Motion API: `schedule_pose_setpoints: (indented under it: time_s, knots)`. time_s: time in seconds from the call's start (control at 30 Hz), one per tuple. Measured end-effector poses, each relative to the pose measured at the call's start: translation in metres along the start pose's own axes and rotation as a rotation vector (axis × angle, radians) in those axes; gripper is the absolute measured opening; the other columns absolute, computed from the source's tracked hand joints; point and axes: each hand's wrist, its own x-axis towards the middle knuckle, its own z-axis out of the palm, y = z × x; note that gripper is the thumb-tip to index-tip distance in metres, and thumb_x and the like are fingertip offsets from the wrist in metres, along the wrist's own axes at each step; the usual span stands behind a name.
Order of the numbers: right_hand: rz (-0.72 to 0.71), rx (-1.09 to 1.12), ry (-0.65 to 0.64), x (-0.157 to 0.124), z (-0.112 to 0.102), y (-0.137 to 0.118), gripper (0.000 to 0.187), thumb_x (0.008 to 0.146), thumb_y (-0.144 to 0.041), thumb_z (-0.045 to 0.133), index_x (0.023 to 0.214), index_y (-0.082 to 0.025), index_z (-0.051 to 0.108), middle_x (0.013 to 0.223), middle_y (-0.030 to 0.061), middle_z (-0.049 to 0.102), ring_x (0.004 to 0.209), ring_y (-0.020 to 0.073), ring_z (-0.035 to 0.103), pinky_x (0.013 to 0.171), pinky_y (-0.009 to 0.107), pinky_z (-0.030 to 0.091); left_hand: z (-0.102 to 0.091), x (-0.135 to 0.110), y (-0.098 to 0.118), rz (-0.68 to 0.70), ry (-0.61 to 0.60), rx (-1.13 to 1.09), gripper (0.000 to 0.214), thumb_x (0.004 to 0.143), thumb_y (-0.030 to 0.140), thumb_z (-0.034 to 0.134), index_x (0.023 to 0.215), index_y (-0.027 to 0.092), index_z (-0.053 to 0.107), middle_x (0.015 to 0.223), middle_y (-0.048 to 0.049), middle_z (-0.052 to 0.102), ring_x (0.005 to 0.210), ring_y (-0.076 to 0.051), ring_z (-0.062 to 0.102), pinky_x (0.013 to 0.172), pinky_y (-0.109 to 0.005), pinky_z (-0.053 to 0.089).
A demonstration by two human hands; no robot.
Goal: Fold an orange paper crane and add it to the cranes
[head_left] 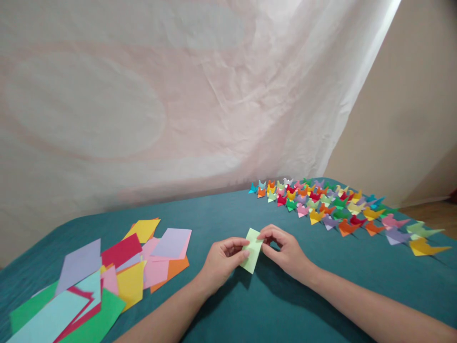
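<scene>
A pale green piece of folded paper [254,248] is held up over the table, between my two hands. My left hand [223,259] pinches its left edge, thumb in front and fingers behind. The fingertips of my right hand [285,247] grip the paper's upper right edge. Its thumb and index finger form a loop beside the paper. The paper is a narrow, tilted rectangle, and its shadow falls on the cloth below. Whether its back has more folds is hidden.
Loose coloured paper sheets [130,286] lie overlapping at the left. Rows of small folded paper birds [344,228] in many colours stand at the right. A dark teal cloth [221,209] covers the table. A pale curtain [200,105] hangs behind it.
</scene>
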Motion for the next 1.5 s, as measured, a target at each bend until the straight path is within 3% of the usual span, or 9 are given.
schedule_pose_setpoints:
  time_s: [0.5,0.63,0.83,1.13,1.33,1.5]
  knots:
    - [0.019,-0.044,-0.041,0.002,-0.004,-0.002,0.005,0.078,-0.015,0.057,0.077,-0.018,0.062,0.077,0.0022,0.058,0.070,0.0140,0.055,0.064,0.026,0.043,-0.005,0.001,-0.001,0.106,-0.054,0.112,0.030,0.071,0.032,0.071,0.096,0.016,0.071,0.107,-0.0090,0.062,0.092,-0.021,0.058,0.080,-0.029,0.045]
    - [0.035,-0.041,-0.054,0.002,-0.003,-0.003,0.006,0.078,-0.017,0.057,0.076,-0.018,0.063,0.076,0.0022,0.059,0.070,0.0142,0.055,0.064,0.026,0.043,-0.006,0.003,-0.006,0.147,-0.098,0.104,0.026,0.071,0.029,0.071,0.094,0.017,0.072,0.102,-0.0079,0.060,0.091,-0.020,0.058,0.079,-0.028,0.046]
    - [0.049,-0.028,-0.093,0.001,-0.003,-0.003,0.007,0.079,-0.020,0.057,0.079,-0.018,0.064,0.076,0.0022,0.060,0.068,0.0134,0.055,0.061,0.024,0.042,-0.009,0.005,-0.013,0.180,-0.070,0.200,0.021,0.072,0.029,0.071,0.090,0.018,0.072,0.093,-0.0063,0.061,0.080,-0.016,0.058,0.070,-0.025,0.046]
    - [0.106,0.045,-0.096,-0.001,0.000,-0.005,0.013,0.080,-0.028,0.058,0.075,-0.017,0.059,0.075,0.0015,0.060,0.066,0.0124,0.054,0.062,0.024,0.044,-0.006,0.002,-0.004,0.213,0.004,0.276,0.018,0.074,0.032,0.068,0.082,0.016,0.073,0.086,-0.0064,0.064,0.076,-0.016,0.058,0.066,-0.024,0.045]
    - [0.082,0.057,-0.106,-0.002,-0.002,-0.010,0.017,0.084,-0.032,0.055,0.077,-0.017,0.060,0.078,0.0028,0.061,0.070,0.0138,0.055,0.066,0.025,0.045,-0.003,0.002,-0.001,0.170,0.033,0.142,0.020,0.072,0.034,0.070,0.073,0.013,0.071,0.080,-0.0051,0.064,0.069,-0.013,0.055,0.062,-0.022,0.045]
    - [0.156,0.106,-0.129,-0.004,0.000,-0.015,0.019,0.086,-0.034,0.053,0.079,-0.018,0.058,0.068,0.0004,0.059,0.062,0.0127,0.055,0.060,0.023,0.044,-0.001,0.001,0.003,0.133,0.010,0.095,0.025,0.070,0.037,0.071,0.074,0.013,0.071,0.084,-0.0060,0.065,0.071,-0.015,0.056,0.065,-0.024,0.046]
